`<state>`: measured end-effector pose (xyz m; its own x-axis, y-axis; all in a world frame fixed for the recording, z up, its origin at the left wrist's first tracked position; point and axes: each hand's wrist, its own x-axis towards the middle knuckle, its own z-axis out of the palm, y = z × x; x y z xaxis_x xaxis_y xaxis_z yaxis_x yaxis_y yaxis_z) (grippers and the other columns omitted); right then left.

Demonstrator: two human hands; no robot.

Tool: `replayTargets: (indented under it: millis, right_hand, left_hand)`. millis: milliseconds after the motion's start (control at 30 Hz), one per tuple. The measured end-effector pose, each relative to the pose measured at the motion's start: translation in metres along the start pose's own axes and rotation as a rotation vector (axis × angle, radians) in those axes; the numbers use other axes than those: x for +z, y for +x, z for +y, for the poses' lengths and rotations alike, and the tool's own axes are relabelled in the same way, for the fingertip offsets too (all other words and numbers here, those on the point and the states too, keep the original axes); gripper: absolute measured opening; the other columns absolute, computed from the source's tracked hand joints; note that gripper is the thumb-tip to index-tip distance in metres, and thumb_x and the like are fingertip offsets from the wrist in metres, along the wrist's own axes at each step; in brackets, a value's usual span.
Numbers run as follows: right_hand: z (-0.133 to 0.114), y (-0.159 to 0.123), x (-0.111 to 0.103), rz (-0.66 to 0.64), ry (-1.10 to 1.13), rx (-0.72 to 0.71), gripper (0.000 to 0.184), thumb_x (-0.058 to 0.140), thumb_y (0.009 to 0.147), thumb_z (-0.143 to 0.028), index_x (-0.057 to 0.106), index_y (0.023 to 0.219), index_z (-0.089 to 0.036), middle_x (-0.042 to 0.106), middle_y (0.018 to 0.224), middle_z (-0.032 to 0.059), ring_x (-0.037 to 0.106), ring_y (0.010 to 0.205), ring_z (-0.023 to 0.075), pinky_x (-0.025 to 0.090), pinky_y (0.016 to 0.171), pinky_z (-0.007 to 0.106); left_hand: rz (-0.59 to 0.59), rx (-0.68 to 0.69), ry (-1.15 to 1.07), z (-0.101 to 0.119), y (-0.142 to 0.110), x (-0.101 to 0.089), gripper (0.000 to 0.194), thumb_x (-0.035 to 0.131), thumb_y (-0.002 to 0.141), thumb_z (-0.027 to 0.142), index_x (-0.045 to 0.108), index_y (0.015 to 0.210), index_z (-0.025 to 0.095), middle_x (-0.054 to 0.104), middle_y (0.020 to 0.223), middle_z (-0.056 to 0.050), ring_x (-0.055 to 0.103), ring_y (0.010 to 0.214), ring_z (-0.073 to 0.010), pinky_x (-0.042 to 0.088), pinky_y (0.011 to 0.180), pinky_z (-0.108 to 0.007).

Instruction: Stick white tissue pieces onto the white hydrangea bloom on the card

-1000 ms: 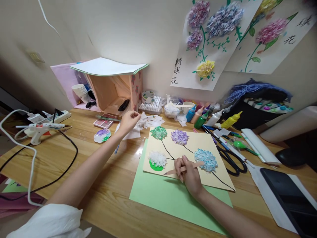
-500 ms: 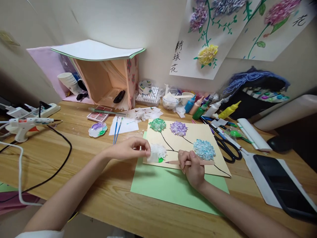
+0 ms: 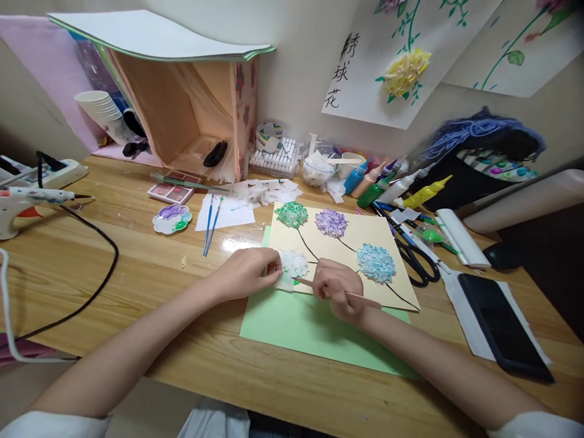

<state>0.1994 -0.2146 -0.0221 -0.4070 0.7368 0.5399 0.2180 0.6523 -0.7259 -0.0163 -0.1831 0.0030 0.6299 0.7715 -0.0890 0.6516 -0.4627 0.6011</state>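
My left hand [image 3: 249, 272] pinches a small piece of thin white paper [image 3: 285, 282] at the lower left of a cream card [image 3: 400, 293]. My right hand [image 3: 338, 287] is closed around a wooden pencil [image 3: 368, 301], whose dark tip points left and meets the paper or lies just over it. Right behind the paper is a fluffy white paper flower [image 3: 295, 263], with a bit of green below it. Also on the card are a green flower [image 3: 292, 214], a purple flower [image 3: 331, 222] and a blue flower [image 3: 376, 263], with dark drawn stems.
Under the card lies a green sheet [image 3: 319, 340]. Scissors [image 3: 424, 264] and a phone [image 3: 502, 325] are to the right. Paint bottles [image 3: 374, 193] and white paper scraps [image 3: 269, 193] stand or lie behind. A glue gun [image 3: 36, 198] with its cable is at far left.
The pencil has swung from lying level in front of the card to a slant, its tip now at the white paper. My left hand has lowered slightly. The camera view has shifted.
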Motion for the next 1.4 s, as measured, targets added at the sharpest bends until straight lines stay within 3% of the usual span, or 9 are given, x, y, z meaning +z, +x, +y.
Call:
replayTargets:
  millis: [167,533,667,833,1100,1267,1400]
  right_hand:
    - [0.003,0.011,0.002,-0.185,-0.104,-0.197,0.048,0.022,0.098,-0.032,0.049,0.060,-0.024,0.051,0.048,0.0019,0.040,0.048,0.0157,0.032,0.050,0.032]
    - [0.005,0.017,0.005,-0.281,-0.275,-0.143,0.049,0.021,0.098,-0.032,0.048,0.059,-0.023,0.053,0.052,0.0033,0.042,0.051,0.0158,0.032,0.053,0.032]
    - [0.006,0.020,0.007,-0.260,-0.307,-0.108,0.048,0.022,0.098,-0.032,0.048,0.059,-0.023,0.053,0.051,0.0028,0.043,0.051,0.0152,0.031,0.053,0.031]
    - [0.008,0.023,0.010,-0.207,-0.240,-0.002,0.047,0.028,0.097,-0.036,0.046,0.055,-0.023,0.051,0.049,0.0014,0.042,0.048,0.0139,0.030,0.052,0.030]
    - [0.004,0.038,0.018,-0.054,-0.074,0.408,0.057,0.028,0.098,-0.042,0.040,0.046,-0.023,0.042,0.039,-0.0018,0.047,0.043,0.0122,0.041,0.058,0.029]
    - [0.006,0.039,0.015,-0.013,0.074,0.489,0.053,0.035,0.096,-0.047,0.048,0.051,-0.021,0.042,0.035,-0.0046,0.044,0.038,0.0102,0.044,0.056,0.027]
    - [0.003,0.031,0.007,0.064,0.104,0.468,0.053,0.032,0.097,-0.045,0.048,0.052,-0.021,0.041,0.036,-0.0050,0.042,0.035,0.0095,0.040,0.047,0.025]
  left_hand:
    - [0.043,-0.008,0.016,0.001,0.002,0.002,0.012,0.049,0.083,0.025,0.059,0.081,0.019,0.065,0.079,-0.002,0.056,0.071,-0.0151,0.038,0.064,-0.025]
    - [0.095,-0.032,-0.003,-0.003,0.005,0.008,0.013,0.050,0.083,0.026,0.060,0.080,0.019,0.064,0.077,-0.002,0.056,0.070,-0.0152,0.038,0.063,-0.026]
    - [0.123,-0.059,-0.009,-0.006,0.006,0.008,0.016,0.049,0.085,0.029,0.059,0.080,0.019,0.065,0.077,-0.002,0.056,0.070,-0.0154,0.036,0.062,-0.026]
    - [0.183,-0.186,-0.002,-0.012,0.005,0.005,0.018,0.050,0.085,0.033,0.059,0.078,0.019,0.065,0.075,-0.002,0.056,0.069,-0.0166,0.033,0.057,-0.026]
    - [0.132,-0.268,-0.048,-0.018,0.004,0.004,0.015,0.055,0.079,0.031,0.064,0.075,0.019,0.065,0.071,-0.001,0.057,0.066,-0.0161,0.033,0.055,-0.026]
    - [0.125,-0.279,-0.075,-0.019,0.005,0.003,0.018,0.055,0.078,0.033,0.065,0.076,0.019,0.065,0.073,-0.002,0.057,0.067,-0.0160,0.034,0.055,-0.026]
    - [0.116,-0.292,-0.095,-0.019,0.005,0.003,0.018,0.055,0.078,0.033,0.066,0.076,0.019,0.064,0.071,-0.001,0.056,0.066,-0.0151,0.034,0.056,-0.026]
